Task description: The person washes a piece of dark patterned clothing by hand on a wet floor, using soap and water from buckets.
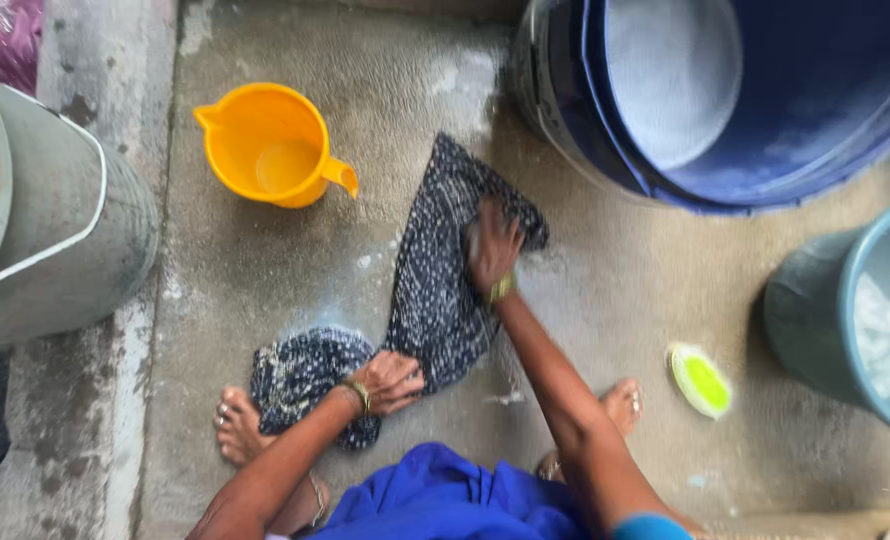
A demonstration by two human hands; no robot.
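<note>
A dark blue cloth with small white dots [430, 290] lies spread on the wet concrete floor [605, 290]. My left hand [393, 381] presses down on its bunched near end. Over the far part of the cloth, my right hand [492, 245] is blurred and seems to grip something small and pale; what it is I cannot tell. Both wrists wear bangles. My bare feet show at either side of the cloth's near end.
An orange jug [270, 145] with a little water stands at the far left. A grey metal bucket [55, 230] is at the left, a large blue tub [745, 100] at the far right, a teal bucket [855, 320] at the right. A yellow-green brush [700, 380] lies on the floor.
</note>
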